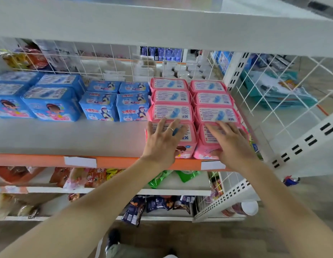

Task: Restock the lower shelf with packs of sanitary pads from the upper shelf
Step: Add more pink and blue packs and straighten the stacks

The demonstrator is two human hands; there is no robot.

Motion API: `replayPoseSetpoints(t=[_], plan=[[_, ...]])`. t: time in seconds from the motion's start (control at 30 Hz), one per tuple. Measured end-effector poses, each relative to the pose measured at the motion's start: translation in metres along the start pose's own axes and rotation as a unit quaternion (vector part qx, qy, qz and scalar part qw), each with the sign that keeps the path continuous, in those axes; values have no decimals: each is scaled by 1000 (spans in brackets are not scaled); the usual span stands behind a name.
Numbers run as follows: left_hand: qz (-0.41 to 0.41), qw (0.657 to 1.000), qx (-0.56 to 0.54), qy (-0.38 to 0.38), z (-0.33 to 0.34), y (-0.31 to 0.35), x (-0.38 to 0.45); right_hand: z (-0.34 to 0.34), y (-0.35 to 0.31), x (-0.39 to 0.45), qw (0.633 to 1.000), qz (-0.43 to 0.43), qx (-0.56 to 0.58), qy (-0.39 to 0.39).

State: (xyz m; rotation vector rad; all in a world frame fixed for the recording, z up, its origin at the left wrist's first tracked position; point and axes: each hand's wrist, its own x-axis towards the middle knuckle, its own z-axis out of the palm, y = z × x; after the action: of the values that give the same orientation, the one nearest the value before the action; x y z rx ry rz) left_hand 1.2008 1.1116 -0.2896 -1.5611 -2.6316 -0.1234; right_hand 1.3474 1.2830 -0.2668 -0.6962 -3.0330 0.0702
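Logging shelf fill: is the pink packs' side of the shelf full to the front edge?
Full: two rows of pink packs reach the orange shelf edge.

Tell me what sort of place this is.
Most likely a small shop or supermarket aisle. White metal shelving with an orange price strip holds rows of pink pad packs and blue pad packs. Snack bags fill the shelves below, and more stocked shelves show through the wire back.
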Motion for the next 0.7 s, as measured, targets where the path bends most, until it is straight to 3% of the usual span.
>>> replayPoseSetpoints(t=[0.37,0.47,0.5,0.57,0.63,0.7], plan=[[12,1000,-14,-21,-4,-1,1,1,10,-1,1000,-10,23,-15],[18,998,-52,17,-6,-1,-13,0,5,-13,999,6,29,-37],[19,996,-71,45,-5,-1,-24,4,2,-23,999,3,33,-17],[11,990,-103,101,1,-5,-48,19,-4,-45,993,-31,70,94],[-13,988,-113,107,11,-10,-68,36,-9,-61,974,-49,117,187],[-34,988,-118,95,19,-15,-83,43,-5,-66,959,-6,173,225]])
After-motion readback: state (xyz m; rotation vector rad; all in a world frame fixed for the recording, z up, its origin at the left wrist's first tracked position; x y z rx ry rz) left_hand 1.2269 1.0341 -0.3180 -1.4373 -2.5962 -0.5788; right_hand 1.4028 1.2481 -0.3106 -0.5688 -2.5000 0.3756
